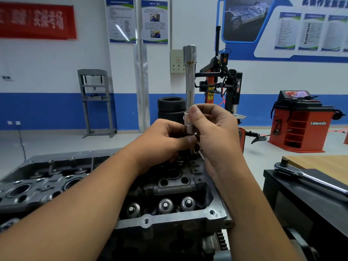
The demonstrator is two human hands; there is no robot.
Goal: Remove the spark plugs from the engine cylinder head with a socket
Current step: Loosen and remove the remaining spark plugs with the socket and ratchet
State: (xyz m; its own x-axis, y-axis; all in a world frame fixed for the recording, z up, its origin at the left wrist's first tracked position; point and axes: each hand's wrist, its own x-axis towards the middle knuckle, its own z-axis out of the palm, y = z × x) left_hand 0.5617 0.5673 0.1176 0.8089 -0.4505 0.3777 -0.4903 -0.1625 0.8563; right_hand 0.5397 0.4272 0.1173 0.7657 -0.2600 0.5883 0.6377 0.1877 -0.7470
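Long spark plug socket (189,76) held upright above the far right part of the engine cylinder head (169,187), wide end up, narrow end down between both hands. Left hand (163,140) curled round the lower part, thumb pressed near a small silver piece (188,123) fitted at the shaft's base. Right hand (212,132) pinching the same spot from the other side, thumb on top. Whether a spark plug sits inside: cannot tell, hidden by fingers.

Risks, as a judgement: with only a fingertip hold on a tall, top-heavy tool, likely to tip or slip and drop into the open valve area below. Any plug or small piece pulled loose could fall into a bore and be hard to retrieve. Ratchet (308,176) lying near the edge of the black worktop (301,200) at right, well apart, could get knocked off by an elbow.
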